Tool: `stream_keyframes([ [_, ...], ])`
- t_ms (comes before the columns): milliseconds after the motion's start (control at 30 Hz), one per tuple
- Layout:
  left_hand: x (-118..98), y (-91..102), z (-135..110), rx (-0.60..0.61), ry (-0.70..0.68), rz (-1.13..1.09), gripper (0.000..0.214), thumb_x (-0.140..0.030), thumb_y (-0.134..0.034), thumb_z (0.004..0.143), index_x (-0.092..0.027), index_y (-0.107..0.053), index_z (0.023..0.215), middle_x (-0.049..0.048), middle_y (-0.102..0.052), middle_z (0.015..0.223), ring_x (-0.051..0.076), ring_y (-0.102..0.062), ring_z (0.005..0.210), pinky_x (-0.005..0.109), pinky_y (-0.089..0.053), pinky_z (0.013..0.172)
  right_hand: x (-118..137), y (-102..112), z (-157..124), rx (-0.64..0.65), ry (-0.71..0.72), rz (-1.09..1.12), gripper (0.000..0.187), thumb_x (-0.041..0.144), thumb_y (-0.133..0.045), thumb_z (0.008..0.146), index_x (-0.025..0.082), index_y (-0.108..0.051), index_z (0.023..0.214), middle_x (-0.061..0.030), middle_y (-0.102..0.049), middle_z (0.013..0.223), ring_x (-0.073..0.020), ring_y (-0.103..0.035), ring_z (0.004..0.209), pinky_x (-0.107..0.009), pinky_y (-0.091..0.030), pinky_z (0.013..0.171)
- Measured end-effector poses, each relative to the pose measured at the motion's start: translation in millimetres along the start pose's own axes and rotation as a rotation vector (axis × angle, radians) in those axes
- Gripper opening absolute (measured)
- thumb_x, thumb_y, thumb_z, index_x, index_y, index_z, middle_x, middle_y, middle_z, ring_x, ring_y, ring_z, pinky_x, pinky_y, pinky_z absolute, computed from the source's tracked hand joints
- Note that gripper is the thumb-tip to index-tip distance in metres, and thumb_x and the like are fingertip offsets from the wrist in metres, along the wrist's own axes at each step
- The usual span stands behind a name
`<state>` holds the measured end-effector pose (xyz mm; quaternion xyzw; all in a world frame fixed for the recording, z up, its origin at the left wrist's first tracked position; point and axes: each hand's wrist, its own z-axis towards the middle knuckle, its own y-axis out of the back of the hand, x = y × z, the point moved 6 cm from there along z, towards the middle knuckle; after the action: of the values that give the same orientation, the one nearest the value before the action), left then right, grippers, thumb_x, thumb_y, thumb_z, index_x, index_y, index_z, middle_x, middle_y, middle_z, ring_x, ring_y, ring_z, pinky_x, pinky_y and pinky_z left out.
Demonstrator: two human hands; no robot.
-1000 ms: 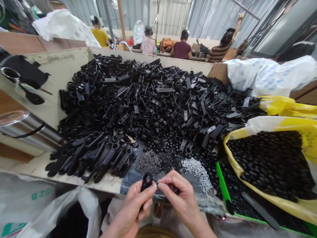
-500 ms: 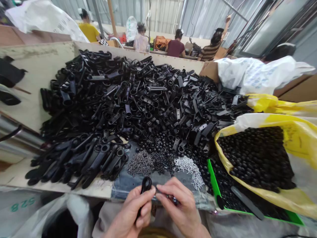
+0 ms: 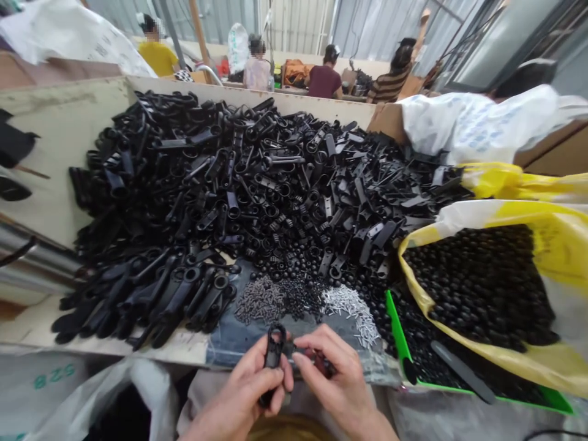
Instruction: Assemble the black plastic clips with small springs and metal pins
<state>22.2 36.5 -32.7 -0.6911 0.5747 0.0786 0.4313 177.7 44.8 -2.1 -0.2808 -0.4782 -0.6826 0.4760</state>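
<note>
Here we go: the left hand (image 3: 243, 386) is clamped around a black plastic looped part (image 3: 274, 354), held upright just above the edge of the wooden bench (image 3: 138, 346). The right hand (image 3: 335, 373) comes in beside it, fingers and thumb pinched together on a small dark piece (image 3: 321, 362) right up against that loop. Exactly how the two pieces meet is hard to make out, because the fingers cover the join.

Straight ahead, the bench's plywood tray (image 3: 68, 135) carries a huge heap of black plastic parts (image 3: 229, 177). Nearer the hands, on a denim cloth (image 3: 229, 343), sit a pile of dark screws (image 3: 257, 300) and a pile of silver pins (image 3: 349, 309).

To the right, a green crate (image 3: 399, 324) is lined with a yellow-and-white sack (image 3: 546, 257) packed with black round pieces (image 3: 478, 282). More of them fill the crate beside the sack. Bottom left, a white sack (image 3: 142, 392) gapes open, its contents lost in shadow and cut off by the frame. Far off, a co-worker in a yellow shirt (image 3: 158, 59) sits beyond the tray.
</note>
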Motion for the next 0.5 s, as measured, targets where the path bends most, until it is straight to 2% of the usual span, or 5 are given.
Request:
stream_keyframes([
  [133,9,14.0,2,-0.026,-0.041,0.132,0.068,-0.034,-0.075,0.08,-0.023,-0.052,0.142,-0.0014,-0.066,0.082,0.011,-0.05,0.062,0.026,-0.039,0.063,1,-11,5,0.065,0.04,-0.003,0.011,0.014,-0.066,0.092,0.02,-0.071,0.1,-0.0006,-0.065,0.077,-0.0151,-0.062,0.068,-0.024,-0.047,0.06],
  [233,18,26.0,7,-0.052,-0.087,0.243,0.074,-0.041,-0.072,0.08,-0.02,-0.048,0.147,-0.001,-0.064,0.078,0.015,-0.053,0.066,0.028,-0.043,0.066,2,-19,8,0.085,0.035,-0.002,0.009,0.016,-0.066,0.093,0.019,-0.07,0.1,-0.0003,-0.064,0.078,-0.0148,-0.061,0.066,-0.024,-0.046,0.059],
  [333,21,35.5,9,-0.097,-0.113,0.355,0.077,-0.041,-0.067,0.085,-0.018,-0.041,0.154,0.0011,-0.067,0.082,0.016,-0.057,0.069,0.03,-0.047,0.072,3,-23,9,0.089,0.015,0.001,0.007,0.016,-0.065,0.094,0.02,-0.069,0.099,-0.0001,-0.064,0.079,-0.0144,-0.06,0.066,-0.024,-0.046,0.059],
  [433,18,39.0,7,-0.15,-0.118,0.466,0.077,-0.041,-0.064,0.088,-0.019,-0.036,0.157,0.0068,-0.072,0.099,0.019,-0.064,0.08,0.033,-0.05,0.082,3,-24,9,0.087,-0.018,-0.007,0.006,0.017,-0.064,0.095,0.021,-0.069,0.097,0.0006,-0.064,0.079,-0.0137,-0.059,0.065,-0.024,-0.045,0.06],
  [500,13,39.2,5,-0.2,-0.107,0.567,0.075,-0.042,-0.063,0.088,-0.018,-0.04,0.156,0.0134,-0.07,0.125,0.025,-0.065,0.108,0.038,-0.048,0.099,4,-25,7,0.09,-0.045,-0.011,0.006,0.017,-0.063,0.096,0.021,-0.068,0.096,0.0011,-0.063,0.079,-0.0131,-0.058,0.063,-0.023,-0.044,0.058],
])
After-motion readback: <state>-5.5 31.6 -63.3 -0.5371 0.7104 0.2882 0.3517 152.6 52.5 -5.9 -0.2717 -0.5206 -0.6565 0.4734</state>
